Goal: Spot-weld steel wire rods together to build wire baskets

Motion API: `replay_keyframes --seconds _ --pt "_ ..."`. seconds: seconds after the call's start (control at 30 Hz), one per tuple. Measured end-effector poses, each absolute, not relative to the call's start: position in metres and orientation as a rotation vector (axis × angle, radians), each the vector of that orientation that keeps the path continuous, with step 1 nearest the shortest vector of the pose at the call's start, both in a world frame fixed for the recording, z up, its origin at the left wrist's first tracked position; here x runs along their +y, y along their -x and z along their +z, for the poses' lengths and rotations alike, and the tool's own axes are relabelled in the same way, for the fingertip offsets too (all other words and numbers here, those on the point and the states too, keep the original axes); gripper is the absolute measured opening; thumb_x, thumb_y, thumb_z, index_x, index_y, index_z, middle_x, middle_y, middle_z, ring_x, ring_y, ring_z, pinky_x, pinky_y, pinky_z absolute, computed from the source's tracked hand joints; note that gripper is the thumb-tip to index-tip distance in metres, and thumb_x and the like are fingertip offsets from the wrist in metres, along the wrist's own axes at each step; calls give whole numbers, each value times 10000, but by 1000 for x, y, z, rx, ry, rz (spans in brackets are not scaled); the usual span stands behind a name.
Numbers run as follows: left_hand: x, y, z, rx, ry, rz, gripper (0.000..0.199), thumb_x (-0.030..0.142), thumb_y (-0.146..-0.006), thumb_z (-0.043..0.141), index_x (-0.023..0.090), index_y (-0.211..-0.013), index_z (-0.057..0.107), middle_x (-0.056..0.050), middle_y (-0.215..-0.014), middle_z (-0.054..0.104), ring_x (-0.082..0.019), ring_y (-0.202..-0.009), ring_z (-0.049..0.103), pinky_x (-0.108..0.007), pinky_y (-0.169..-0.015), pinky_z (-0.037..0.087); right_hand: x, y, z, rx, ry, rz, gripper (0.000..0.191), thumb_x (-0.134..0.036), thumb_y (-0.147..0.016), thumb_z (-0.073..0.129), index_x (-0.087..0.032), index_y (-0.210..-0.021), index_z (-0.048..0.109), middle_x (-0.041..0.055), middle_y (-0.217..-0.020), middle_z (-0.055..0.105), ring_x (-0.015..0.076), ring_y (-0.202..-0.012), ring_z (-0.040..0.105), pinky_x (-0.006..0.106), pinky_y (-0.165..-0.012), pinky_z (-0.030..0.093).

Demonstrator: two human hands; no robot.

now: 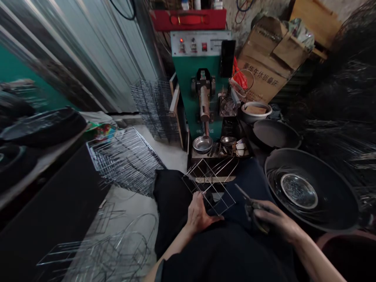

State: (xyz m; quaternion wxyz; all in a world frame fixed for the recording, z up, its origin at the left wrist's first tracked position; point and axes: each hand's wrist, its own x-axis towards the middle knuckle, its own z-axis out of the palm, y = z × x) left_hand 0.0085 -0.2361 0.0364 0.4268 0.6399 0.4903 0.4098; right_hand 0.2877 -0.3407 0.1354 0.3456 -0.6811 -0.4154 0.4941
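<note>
From the head camera, the left hand [199, 214] grips the lower edge of a tilted welded wire rack [210, 188], while the right hand [266, 219] closes around dark-handled pliers [249, 205] (their tips just beside the wires), near a black wok [331, 196].

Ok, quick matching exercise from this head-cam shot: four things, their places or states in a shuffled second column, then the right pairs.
Things:
1. Left hand
2. Right hand
3. Steel bowl
4. Green spot welder

Places or states:
A. Lying inside a large black pan
B. Gripping pliers
C. Holding a wire rack
D. Standing farthest from the hands

Pairs: 1-C, 2-B, 3-A, 4-D
</note>
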Motion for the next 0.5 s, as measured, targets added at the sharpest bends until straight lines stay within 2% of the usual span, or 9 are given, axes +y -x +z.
replay_keyframes --seconds 0.1,0.17,0.27,0.33,0.5 --pt "-244 -6 20 1210 -1694 1063 883 512 -312 1032 234 -1068 669 -170 -1149 657 -462 -1194 613 -574 -1129 446 -331 -267 128 -1229 1708 1521 547 -765 -803 637 -233 -894 724 35 -777 687 216 -715 652 334 -662 555" --pt "-249 -5 8 1215 -1814 1117 891 612 -363 993 220 -1092 664 -174 -1137 665 -451 -1141 641 -584 -1081 489 -324 -261 124 -1395 1698 1549 533 -736 -880 557 -213 -828 647 13 -723 627 177 -640 594 295 -595 504" --pt "-255 -4 -4 1218 -2158 1199 878 763 -556 852 176 -1164 614 -177 -1104 670 -405 -1038 678 -564 -950 571 -316 -259 121 -1648 1782 1333 513 -678 -937 498 -194 -801 603 27 -742 618 180 -690 580 291 -628 476" --pt "-256 -3 -6 1212 -2391 1221 834 778 -683 760 150 -1197 572 -182 -1075 671 -375 -981 689 -529 -870 601 -312 -257 124 -1756 1840 1228 492 -646 -954 474 -193 -815 609 37 -748 624 193 -715 585 295 -643 463" --pt "-254 -7 1 1199 -2659 1109 750 763 -769 685 146 -1179 570 -180 -1028 691 -341 -892 703 -493 -801 625 -298 -250 138 -1924 1916 1092 446 -586 -978 428 -205 -832 610 63 -777 667 221 -729 623 318 -672 442"
